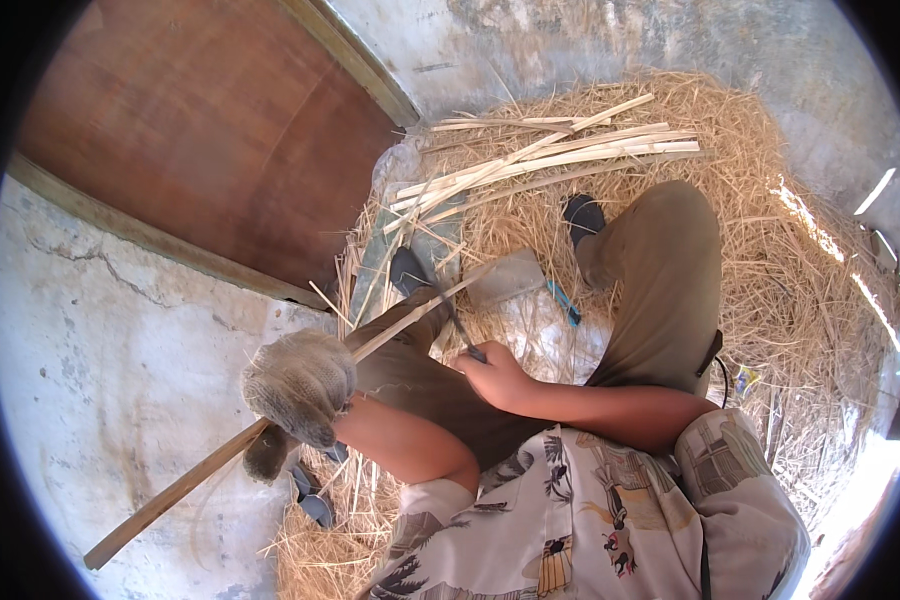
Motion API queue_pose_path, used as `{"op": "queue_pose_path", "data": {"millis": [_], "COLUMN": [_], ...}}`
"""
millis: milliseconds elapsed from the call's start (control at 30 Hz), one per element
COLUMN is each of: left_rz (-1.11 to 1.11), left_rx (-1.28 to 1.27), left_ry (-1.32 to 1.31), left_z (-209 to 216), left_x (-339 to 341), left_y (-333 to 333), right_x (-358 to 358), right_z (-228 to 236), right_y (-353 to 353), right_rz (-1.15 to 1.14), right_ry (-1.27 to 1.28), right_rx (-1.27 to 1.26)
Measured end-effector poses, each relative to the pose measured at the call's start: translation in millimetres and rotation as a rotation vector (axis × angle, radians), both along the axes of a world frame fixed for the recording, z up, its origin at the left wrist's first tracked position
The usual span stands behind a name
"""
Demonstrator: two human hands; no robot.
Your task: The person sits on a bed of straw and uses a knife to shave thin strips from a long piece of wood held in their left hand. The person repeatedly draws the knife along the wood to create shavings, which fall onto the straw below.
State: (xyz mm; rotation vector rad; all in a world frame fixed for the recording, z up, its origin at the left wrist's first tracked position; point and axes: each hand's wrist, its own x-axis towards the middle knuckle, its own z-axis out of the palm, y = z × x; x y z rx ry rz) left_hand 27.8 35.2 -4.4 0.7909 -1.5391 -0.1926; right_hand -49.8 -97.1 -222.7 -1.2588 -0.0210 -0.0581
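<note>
My left hand (300, 385), in a grey knit glove, is closed around a long, narrow wooden strip (175, 492). The strip slants from the lower left up across my lap, its pale far end beyond the glove. My bare right hand (500, 380) grips the dark handle of a knife (457, 322). Its thin blade points up and away, crossing the pale part of the strip; whether the edge touches the wood I cannot tell. Beyond my feet lies a pile of pale split strips (570, 158), some crossing each other.
Straw (745, 125) covers much of the floor. Between my legs are a flat grey block (507, 278) and a small blue tool-like object (563, 302). A reddish-brown door panel (210, 130) and a stained wall (80, 330) stand at left. Dark footwear (313, 497) lies below my left arm.
</note>
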Motion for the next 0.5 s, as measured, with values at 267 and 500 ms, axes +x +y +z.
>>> {"op": "queue_pose_path", "data": {"millis": [267,500], "left_rz": [0.037,-0.052], "left_rx": [-0.005,0.066], "left_ry": [0.03,-0.025], "left_z": [-2,4], "left_x": [-3,2], "left_y": [0,-6], "right_x": [-7,-2], "right_z": [24,22], "right_y": [-13,-17], "right_rz": [0.131,0.254], "right_ry": [0.318,0.413], "right_rx": [0.168,-0.349]}}
